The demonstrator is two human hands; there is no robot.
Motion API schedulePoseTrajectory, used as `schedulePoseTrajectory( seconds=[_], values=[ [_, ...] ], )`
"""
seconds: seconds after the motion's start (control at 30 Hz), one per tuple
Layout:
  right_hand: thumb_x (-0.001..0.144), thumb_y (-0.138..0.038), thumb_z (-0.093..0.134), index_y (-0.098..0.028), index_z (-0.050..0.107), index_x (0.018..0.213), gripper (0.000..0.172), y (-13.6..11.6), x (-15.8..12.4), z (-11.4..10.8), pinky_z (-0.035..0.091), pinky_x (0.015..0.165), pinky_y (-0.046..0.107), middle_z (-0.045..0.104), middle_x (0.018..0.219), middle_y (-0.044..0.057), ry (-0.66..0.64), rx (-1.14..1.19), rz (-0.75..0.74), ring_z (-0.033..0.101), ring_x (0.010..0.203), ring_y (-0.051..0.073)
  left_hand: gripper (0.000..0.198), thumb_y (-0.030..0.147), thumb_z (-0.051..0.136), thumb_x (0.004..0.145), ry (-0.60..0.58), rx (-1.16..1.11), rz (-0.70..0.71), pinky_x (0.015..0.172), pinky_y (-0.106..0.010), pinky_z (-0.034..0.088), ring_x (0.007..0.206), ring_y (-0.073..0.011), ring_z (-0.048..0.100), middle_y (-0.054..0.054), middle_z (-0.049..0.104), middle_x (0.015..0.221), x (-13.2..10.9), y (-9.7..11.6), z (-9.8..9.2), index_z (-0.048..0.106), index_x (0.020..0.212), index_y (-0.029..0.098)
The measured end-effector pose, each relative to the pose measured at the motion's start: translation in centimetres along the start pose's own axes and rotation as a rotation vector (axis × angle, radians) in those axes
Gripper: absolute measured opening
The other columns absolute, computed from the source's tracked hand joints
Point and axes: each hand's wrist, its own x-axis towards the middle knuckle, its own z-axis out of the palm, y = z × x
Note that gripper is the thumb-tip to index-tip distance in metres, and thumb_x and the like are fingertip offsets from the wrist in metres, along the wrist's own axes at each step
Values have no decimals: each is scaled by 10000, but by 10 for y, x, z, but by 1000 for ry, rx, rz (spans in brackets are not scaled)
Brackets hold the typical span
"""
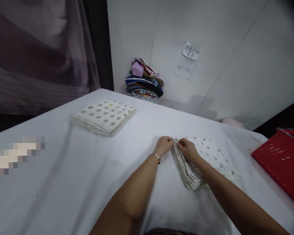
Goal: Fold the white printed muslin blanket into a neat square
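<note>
A stack of folded white cloths with a small grey print point(210, 156) lies on the white table point(75, 182) in front of me. My left hand point(163, 145) pinches the stack's far left corner, fingers closed on the cloth edge; a bracelet is on that wrist. My right hand point(188, 150) rests on top of the stack near the same corner, fingers closed on the top layers. A second folded stack with a grey cloud print point(104, 116) lies apart at the table's far left.
A pile of coloured folded fabrics point(144, 81) sits against the white wall at the back. Two paper notes point(187, 62) are stuck to the wall. A red crate point(281, 160) stands at the right edge. A dark curtain hangs at the left.
</note>
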Motion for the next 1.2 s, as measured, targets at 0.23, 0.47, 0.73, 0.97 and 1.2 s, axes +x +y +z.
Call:
schedulePoseTrajectory(
  seconds=[0.23, 0.47, 0.73, 0.97, 1.2],
  values=[
    [788, -304, 458, -229, 523, 809, 101, -8, -5, -2, 342, 546, 244, 561, 625, -25, 0, -78, -74, 488, 570, 141, 146, 170, 538, 702, -9, -108, 130, 633, -206, 422, 706, -116, 576, 8, 667, 764, -2, -1, 7, 667, 767, 189],
    [816, -308, 391, -206, 578, 839, 214, 6, 5, -11, 427, 669, 275, 623, 798, 25, 36, -111, -84, 555, 730, 169, 143, 290, 570, 723, -3, -46, 60, 602, -211, 407, 687, -126, 581, 9, 667, 715, -8, 2, 7, 670, 703, 189],
    [847, -288, 406, -133, 515, 1214, 413, 73, 18, -38, 322, 1010, 387, 479, 1294, 141, 106, -483, -33, 402, 1212, 257, 111, 269, 581, 707, 22, 60, -50, 609, -232, 401, 710, -150, 599, 2, 689, 744, -11, 13, 9, 678, 708, 215],
    [908, -405, 340, -192, 445, 1289, 450, 98, 16, -32, 292, 1031, 419, 419, 1371, 100, 54, -581, 100, 323, 1284, 251, 106, 211, 560, 687, 7, 53, -97, 594, -227, 394, 702, -148, 589, -6, 682, 734, -7, 14, 14, 666, 688, 200],
    [912, -420, 322, -179, 434, 1303, 472, 100, 16, -31, 296, 1033, 418, 382, 1396, 112, 71, -592, 98, 290, 1305, 255, 98, 254, 555, 716, 94, 19, -108, 603, -230, 399, 745, -154, 594, -9, 683, 804, -6, 11, 14, 639, 728, 206]
  ],
)
